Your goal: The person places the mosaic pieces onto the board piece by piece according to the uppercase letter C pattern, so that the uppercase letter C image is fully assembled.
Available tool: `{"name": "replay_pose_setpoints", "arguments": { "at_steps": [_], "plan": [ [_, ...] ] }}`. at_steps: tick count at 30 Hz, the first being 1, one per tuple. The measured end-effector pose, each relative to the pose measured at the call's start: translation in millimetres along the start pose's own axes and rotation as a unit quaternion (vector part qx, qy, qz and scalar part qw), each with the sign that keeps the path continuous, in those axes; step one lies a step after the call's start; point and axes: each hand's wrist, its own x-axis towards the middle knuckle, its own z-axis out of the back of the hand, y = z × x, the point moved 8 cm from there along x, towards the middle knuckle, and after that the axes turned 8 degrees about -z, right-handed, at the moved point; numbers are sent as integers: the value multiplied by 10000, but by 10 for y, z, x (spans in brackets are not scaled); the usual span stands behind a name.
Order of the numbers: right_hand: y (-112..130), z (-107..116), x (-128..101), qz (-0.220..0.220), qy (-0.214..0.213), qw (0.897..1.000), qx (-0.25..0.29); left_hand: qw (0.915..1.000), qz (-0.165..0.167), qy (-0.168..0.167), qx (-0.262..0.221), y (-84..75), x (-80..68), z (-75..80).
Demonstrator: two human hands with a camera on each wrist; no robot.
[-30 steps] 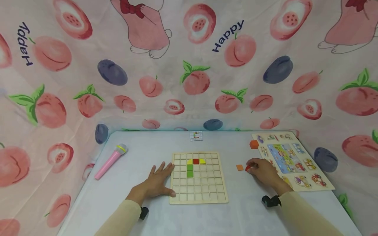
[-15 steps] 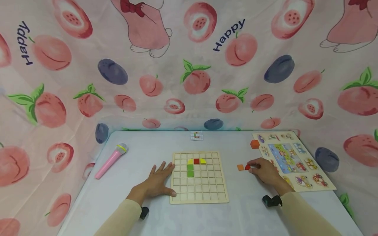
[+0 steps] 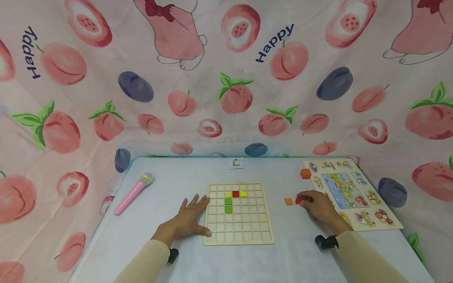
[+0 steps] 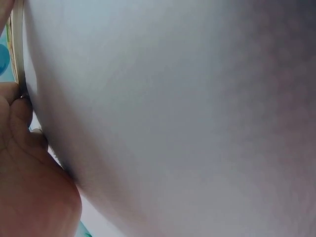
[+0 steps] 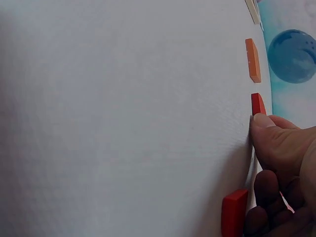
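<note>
The desk [image 3: 177,251] is pale bluish white. The wooden grid board [image 3: 238,226] is light tan, holding two yellow tiles, one red and two green. Beside it lie an orange tile [image 3: 288,201] and a red tile [image 3: 298,200]. The toy microphone [image 3: 132,193] is pink. The backdrop cloth [image 3: 226,78] is pink, printed with peaches and plums.

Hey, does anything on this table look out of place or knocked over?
Nothing spilled or damaged. The pink toy microphone lies on its side at the table's left, and an orange block sits loose beside the picture puzzle board.
</note>
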Motion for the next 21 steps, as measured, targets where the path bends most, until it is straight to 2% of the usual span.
{"name": "replay_pose_setpoints", "arguments": {
  "at_steps": [5,10,14,17,21],
  "plan": [
    [12,-4,0,130,-21,9999,-94,10000,5,-5,0,0,-2,-2],
    [1,-6,-4,39,101,9999,70,10000,13,5,19,-4,0,-3],
    [13,-1,10,68,41,10000,12,10000,17,-12,58,0,5,-2],
    [26,-11,27,176,-56,9997,-133,10000,13,-15,64,4,6,-5],
    [28,-38,24,284,34,9995,-120,10000,-6,-19,68,4,6,-10]
  ]
}}
